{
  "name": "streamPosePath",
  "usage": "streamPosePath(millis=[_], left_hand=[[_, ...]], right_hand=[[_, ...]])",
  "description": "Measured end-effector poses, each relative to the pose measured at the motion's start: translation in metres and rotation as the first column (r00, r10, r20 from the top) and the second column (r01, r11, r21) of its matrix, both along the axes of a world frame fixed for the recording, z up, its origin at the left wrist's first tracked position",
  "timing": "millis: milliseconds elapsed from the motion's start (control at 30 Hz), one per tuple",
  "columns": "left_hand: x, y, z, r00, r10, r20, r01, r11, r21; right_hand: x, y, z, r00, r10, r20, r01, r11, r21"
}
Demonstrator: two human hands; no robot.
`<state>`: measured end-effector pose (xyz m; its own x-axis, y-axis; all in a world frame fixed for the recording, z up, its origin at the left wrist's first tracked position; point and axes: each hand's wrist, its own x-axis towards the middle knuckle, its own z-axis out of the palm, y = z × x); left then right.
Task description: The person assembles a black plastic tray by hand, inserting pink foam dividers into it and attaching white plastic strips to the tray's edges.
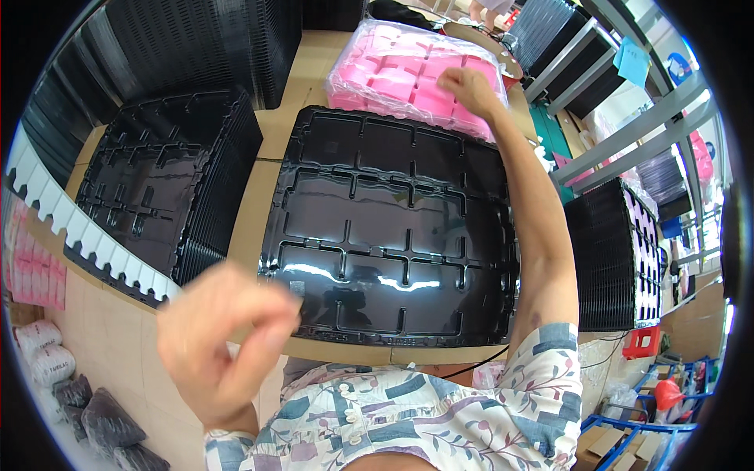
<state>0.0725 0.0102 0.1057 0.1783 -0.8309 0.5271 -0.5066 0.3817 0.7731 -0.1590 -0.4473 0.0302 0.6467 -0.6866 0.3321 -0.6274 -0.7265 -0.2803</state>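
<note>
A black plastic tray (377,208) with molded compartments lies in front of me, its glossy surface catching bright reflections. My left hand (228,345) is raised near the tray's left front corner, smeared by motion, its fingers curled in toward the thumb. What it holds, if anything, does not show. Reaching past the tray's far right side, my right hand (470,90) has its fingers bent together above a stack of pink molded trays (385,74) wrapped in clear plastic. Whether it pinches the wrap cannot be made out.
Left stands a stack of black trays (149,173), crossed by a white notched strip (94,231) that ends behind my left hand. Taller black stacks (196,47) rise behind. Another black stack (605,255) is at the right, near a grey metal frame (644,137). Bags (110,416) lie lower left.
</note>
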Motion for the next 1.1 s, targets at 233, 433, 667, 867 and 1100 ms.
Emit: streamPosePath(millis=[233,433,667,867,1100], left_hand=[[-0.016,-0.200,-0.013,0.498,-0.363,-0.788,0.736,0.658,0.162],[-0.020,-0.290,-0.071,0.000,-0.072,-0.997,0.499,0.864,-0.062],[0.012,-0.272,-0.080,0.295,0.117,-0.948,0.190,0.966,0.178],[0.028,-0.194,-0.085,0.390,0.021,-0.921,0.270,0.953,0.136],[0.032,-0.128,-0.091,0.530,0.003,-0.848,0.291,0.938,0.185]], right_hand=[[0.011,-0.008,0.086,0.976,0.031,0.216,0.013,0.980,-0.201],[-0.016,0.059,0.086,0.945,0.137,0.298,-0.166,0.984,0.071],[-0.060,0.137,0.050,0.966,0.112,0.231,-0.169,0.956,0.242],[-0.056,0.236,0.015,0.994,0.010,-0.110,-0.061,0.880,-0.471],[-0.097,0.249,0.003,0.998,-0.014,-0.067,-0.029,0.799,-0.601]])
